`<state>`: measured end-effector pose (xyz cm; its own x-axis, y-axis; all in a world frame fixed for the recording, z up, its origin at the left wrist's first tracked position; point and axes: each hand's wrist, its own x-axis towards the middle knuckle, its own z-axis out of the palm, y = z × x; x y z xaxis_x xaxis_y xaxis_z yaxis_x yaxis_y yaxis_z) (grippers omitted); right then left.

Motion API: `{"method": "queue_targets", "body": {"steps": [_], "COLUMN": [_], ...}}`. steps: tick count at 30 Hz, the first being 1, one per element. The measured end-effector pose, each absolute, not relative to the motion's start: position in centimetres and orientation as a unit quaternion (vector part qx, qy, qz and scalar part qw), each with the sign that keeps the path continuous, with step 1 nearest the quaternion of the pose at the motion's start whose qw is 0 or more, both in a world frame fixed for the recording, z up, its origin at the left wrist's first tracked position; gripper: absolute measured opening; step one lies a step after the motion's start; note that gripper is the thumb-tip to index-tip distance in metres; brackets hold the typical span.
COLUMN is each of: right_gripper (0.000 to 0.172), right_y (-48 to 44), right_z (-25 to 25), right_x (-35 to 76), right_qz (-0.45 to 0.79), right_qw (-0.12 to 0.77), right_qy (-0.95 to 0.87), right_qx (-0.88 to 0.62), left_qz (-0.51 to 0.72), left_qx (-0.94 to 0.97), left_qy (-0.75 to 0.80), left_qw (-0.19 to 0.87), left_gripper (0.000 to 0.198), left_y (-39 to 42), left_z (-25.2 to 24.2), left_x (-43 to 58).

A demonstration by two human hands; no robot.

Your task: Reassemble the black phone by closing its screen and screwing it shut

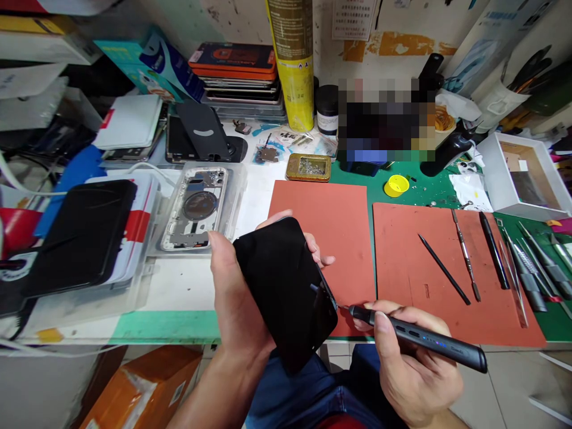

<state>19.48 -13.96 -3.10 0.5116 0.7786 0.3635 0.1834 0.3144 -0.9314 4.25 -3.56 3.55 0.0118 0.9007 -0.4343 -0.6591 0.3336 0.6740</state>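
Left hand closed around a black smartphone, which is held tilted above the bench, in front of the person's lap, with its dark glass face toward the camera. Thumb lies along the phone's near long edge; fingers pass behind it and show at the far side. Right hand closed on the barrel of a black electric precision screwdriver, gripped between thumb and fingers like a pen, small blue lights showing on the body. Its thin bit reaches the phone's lower right edge, apparently touching; exact contact point too small to tell. Nothing stands between bit and phone. Beyond the hands: a stripped phone housing in a clear plastic tray, left of a terracotta silicone mat. A second mat to the right bears a black pry stick and a steel spudger. A gold screw tin sits behind the first mat, and a black phone lies far left.
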Motion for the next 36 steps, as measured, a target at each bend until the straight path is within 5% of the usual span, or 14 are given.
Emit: {"method": "queue_targets", "body": {"steps": [36], "right_gripper": [0.022], "right_y": [-14.17], "right_z": [-3.20], "right_x": [19.53], "right_qz": [0.232], "right_qw": [0.679], "right_qy": [-0.440], "right_qx": [-0.541], "left_qz": [0.563], "left_qx": [0.142], "left_qy": [0.428], "left_qw": [0.692], "left_gripper": [0.083], "left_y": [-3.44], "left_z": [3.51], "left_x": [4.33]}}
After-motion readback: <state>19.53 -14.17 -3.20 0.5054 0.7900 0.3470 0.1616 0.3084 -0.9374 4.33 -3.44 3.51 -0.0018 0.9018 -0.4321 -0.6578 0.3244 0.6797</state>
